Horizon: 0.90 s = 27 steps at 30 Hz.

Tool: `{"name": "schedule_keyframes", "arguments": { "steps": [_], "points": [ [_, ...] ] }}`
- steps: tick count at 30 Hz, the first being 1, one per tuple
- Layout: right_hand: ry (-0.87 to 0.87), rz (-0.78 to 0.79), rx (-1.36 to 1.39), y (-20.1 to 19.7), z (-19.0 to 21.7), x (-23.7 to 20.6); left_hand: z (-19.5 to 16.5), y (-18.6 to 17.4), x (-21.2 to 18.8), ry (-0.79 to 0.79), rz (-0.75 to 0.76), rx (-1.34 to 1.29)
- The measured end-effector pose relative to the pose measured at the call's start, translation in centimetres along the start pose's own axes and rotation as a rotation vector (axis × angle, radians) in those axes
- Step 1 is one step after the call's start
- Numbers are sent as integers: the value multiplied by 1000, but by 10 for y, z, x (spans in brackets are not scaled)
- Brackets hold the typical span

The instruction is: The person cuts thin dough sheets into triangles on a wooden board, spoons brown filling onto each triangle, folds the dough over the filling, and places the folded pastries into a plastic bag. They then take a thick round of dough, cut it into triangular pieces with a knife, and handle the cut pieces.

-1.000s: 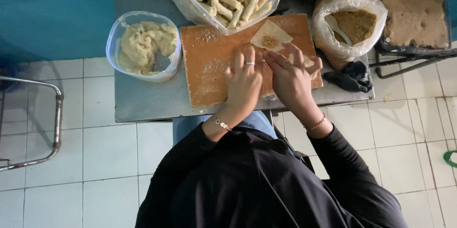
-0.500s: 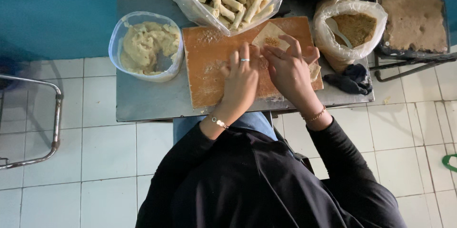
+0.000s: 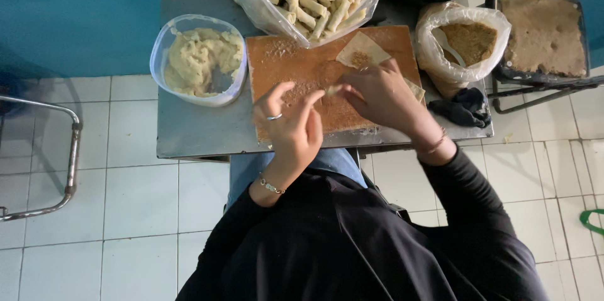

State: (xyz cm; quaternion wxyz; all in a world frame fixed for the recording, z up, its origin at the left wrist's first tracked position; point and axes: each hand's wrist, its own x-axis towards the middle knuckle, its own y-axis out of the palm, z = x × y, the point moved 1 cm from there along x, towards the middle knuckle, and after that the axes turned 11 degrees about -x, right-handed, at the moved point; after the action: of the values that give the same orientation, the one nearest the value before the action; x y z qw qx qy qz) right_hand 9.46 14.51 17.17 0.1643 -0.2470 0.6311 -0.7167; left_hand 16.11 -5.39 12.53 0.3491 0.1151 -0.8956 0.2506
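Your left hand [image 3: 290, 126] now lifts off the wrapper [image 3: 361, 53], fingers spread, and sits nearer you over the crumbed board [image 3: 296, 65]; a moment ago both hands pressed side by side on it, while your right hand [image 3: 377, 94] now pinches alone

A single head-worn camera looks almost straight down from above the person's own shoulders, so the dark-sleeved torso fills the lower frame. The view faces forward over a small grey metal table [image 3: 195, 131], with the wooden board [image 3: 296, 68] near the centre at close arm's range. White floor tiles [image 3: 113, 213] spread below and left; a blue wall [image 3: 75, 11] fills the upper left corner.
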Motion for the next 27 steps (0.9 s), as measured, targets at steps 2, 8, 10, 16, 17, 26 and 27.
{"name": "schedule_keyframes", "arguments": {
  "steps": [2,8,10,16,17,26,27],
  "points": [
    [-98,191,248,-11,-11,13,3,-2,-3,6,-43,21],
    [-29,-542,171,-56,-42,39,3,23,0,76,-59,-14],
    [-10,-640,107,-62,-39,37,0,34,1,83,15,-12],
    [34,-552,-23,-51,-26,-10,-8,64,-1,43,245,80],
    [62,-535,-35,-47,-29,-21,-8,71,-1,58,252,120],
    [402,-441,75,16,-71,-113,-9,128,-9,154,264,209],
    [406,-441,40,22,-74,-117,-10,131,-9,178,254,207]
  ]
}}
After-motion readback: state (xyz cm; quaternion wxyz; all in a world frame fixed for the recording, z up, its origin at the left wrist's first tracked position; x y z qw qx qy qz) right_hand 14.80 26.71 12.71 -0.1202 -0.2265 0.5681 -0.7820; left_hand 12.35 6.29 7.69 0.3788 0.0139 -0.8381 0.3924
